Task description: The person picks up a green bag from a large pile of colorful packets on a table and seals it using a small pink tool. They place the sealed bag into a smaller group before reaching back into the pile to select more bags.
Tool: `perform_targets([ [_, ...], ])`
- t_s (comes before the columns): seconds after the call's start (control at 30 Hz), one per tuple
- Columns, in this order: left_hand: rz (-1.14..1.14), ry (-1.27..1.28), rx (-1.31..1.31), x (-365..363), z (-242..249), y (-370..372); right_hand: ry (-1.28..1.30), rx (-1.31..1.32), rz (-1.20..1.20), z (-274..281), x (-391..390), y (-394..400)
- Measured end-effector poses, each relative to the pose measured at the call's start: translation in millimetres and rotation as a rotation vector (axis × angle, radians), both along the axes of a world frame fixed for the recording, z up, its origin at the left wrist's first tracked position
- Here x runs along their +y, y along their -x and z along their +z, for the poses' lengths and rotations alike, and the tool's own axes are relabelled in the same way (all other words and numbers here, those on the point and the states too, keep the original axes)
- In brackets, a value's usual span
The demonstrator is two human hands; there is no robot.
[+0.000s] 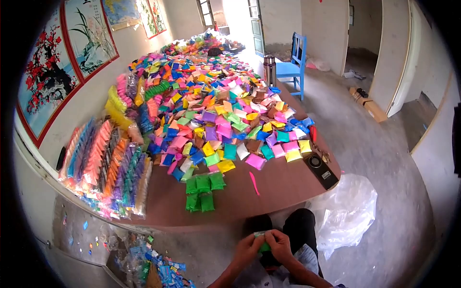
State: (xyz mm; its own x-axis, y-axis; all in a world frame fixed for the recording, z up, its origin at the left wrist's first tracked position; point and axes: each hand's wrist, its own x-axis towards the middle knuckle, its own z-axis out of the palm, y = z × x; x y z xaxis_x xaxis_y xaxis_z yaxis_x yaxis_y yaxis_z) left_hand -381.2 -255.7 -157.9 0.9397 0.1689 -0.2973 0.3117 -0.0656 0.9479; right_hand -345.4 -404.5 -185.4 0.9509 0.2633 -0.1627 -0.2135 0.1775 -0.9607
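Over my lap, just off the table's front edge, my left hand and my right hand are closed on one small green packet. Fingers pinch its upper edge from both sides and cover much of it. On the table in front of me, several matching green packets lie grouped in short rows. To their right rests a pink plastic knife-like tool, apart from both hands. Beyond them spreads a large heap of small packets in many colours.
Long bundled strips of packets stand at the table's left edge. A black device lies near the right corner; a thermos stands farther back. A blue chair is beyond the table. A clear plastic bag and scattered wrappers lie on the floor.
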Motion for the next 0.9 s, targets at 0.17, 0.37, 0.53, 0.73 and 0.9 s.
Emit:
perform_targets([
  [0.17,0.021,-0.003,-0.027,-1,4,1,0.013,0.071,0.020,-3,4,1],
  [0.37,-0.023,-0.104,0.021,-1,4,-5,-0.010,0.121,-0.014,0,1,-1],
  [0.53,-0.047,-0.059,0.082,-5,-7,-6,-0.040,0.076,-0.070,-15,-4,-3],
  [0.73,-0.063,0.040,0.059,-9,-9,-7,-0.073,0.143,-0.048,-8,-7,-5],
  [0.9,-0.084,-0.241,-0.037,-9,-5,-8,-0.116,0.291,0.004,-12,-4,-3],
])
